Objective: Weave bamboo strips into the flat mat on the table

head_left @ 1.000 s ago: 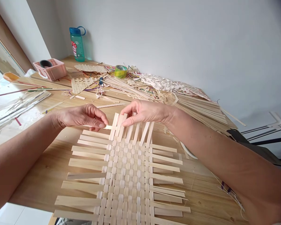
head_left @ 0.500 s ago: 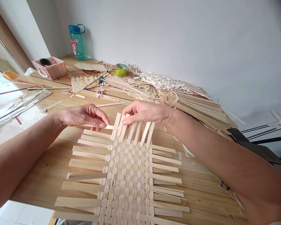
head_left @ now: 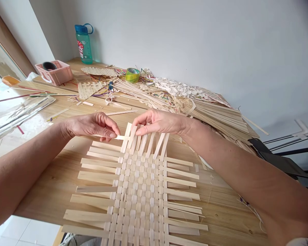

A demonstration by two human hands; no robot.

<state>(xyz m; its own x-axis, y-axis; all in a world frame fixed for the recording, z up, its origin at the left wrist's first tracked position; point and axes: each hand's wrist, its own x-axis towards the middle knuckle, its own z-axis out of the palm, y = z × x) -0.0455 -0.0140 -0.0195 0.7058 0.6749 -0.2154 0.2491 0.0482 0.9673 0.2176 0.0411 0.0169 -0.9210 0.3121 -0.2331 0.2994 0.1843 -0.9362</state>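
Observation:
A woven mat (head_left: 140, 191) of pale wood strips lies before me, with loose strip ends sticking out along its left, right and far edges. At its far left corner, my left hand (head_left: 96, 127) pinches a thin wood strip (head_left: 122, 137) between thumb and fingers. That strip runs crosswise in among the upright ends. My right hand (head_left: 159, 122) grips one of those upright strip ends (head_left: 132, 136) between thumb and forefinger. Behind my right hand's fingers, the far part of the crosswise strip is hidden.
Behind the mat lie a heap of loose wood strips (head_left: 215, 114), a small woven piece (head_left: 89, 89) and a roll of yellow-green tape (head_left: 132, 75). A pink basket (head_left: 56, 73) and a teal bottle (head_left: 84, 46) stand at the back left. A plastic sleeve (head_left: 23, 114) lies left.
My right hand has shifted slightly left along the upright ends, and the strip end in it leans a little differently. My left hand keeps its pinch. The mat's near part has moved slightly.

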